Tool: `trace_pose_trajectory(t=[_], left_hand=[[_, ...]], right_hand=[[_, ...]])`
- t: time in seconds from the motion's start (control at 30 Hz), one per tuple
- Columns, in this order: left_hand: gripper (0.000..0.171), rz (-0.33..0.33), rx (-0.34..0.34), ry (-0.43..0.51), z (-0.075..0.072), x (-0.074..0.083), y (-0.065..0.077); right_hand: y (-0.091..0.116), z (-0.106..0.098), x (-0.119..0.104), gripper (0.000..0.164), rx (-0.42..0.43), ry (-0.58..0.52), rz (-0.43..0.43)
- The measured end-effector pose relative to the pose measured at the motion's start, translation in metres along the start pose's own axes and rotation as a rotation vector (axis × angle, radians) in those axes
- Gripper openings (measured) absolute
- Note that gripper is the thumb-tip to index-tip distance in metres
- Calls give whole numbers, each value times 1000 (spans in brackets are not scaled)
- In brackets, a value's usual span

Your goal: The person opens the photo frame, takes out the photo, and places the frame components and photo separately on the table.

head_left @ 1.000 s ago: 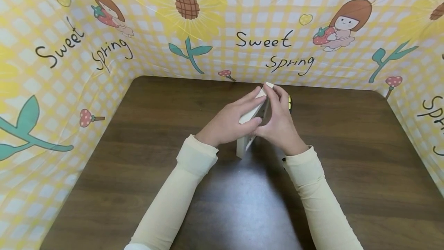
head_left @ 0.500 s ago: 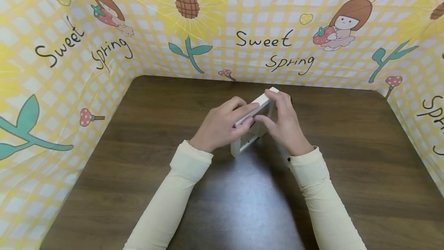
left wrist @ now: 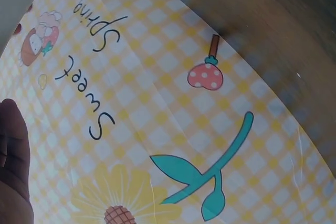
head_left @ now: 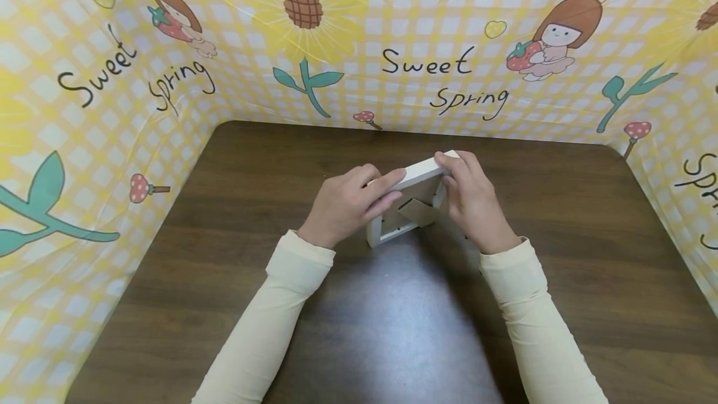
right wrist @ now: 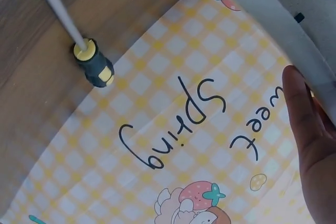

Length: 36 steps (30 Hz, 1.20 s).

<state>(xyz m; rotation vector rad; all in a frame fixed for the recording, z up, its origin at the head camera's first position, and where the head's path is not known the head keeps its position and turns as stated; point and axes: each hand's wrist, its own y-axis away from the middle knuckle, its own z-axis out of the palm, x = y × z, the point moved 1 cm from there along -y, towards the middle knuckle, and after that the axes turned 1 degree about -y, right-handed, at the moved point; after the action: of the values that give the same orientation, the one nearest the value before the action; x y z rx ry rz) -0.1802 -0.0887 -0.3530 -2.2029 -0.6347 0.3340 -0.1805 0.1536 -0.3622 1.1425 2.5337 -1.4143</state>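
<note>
A white picture frame (head_left: 422,171) is held upright over the middle of the table, its back towards me. From its backing juts a brown-grey stand flap (head_left: 417,212). My left hand (head_left: 343,207) pinches the upper left corner, index finger along the top edge and thumb on the back. At the upper right corner, my right hand (head_left: 478,207) grips the frame. In the right wrist view the right hand (right wrist: 315,145) lies against the frame's pale edge (right wrist: 283,30). Whether the lower edge touches the table, I cannot tell. The front of the picture frame is hidden.
A screwdriver-like tool with a black and yellow handle (right wrist: 93,62) lies on the dark wooden table (head_left: 224,304) towards the back, hidden in the head view. A yellow checked cloth wall (head_left: 348,30) borders the table at the back and both sides.
The picture frame has turned so its back and stand flap show more to me. The left hand has shifted left, the right hand rightwards; both keep hold of it.
</note>
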Motion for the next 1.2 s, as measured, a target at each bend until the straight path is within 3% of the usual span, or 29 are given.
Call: trace_pose_trajectory(t=[0.4, 0.73, 1.03, 1.2], left_hand=[[36, -41, -14, -24, -2, -12, 13], [38, -49, -31, -173, -5, -16, 17], [42, -49, -57, -146, -5, -21, 14], [45, -68, -63, -118, -5, -22, 15]], right_hand=[[5, -4, 0, 45, 5, 16, -15], [8, -6, -1, 47, 2, 19, -57], [13, -11, -1, 50, -31, 155, -103], [14, -10, -1, 52, -27, 161, -108]])
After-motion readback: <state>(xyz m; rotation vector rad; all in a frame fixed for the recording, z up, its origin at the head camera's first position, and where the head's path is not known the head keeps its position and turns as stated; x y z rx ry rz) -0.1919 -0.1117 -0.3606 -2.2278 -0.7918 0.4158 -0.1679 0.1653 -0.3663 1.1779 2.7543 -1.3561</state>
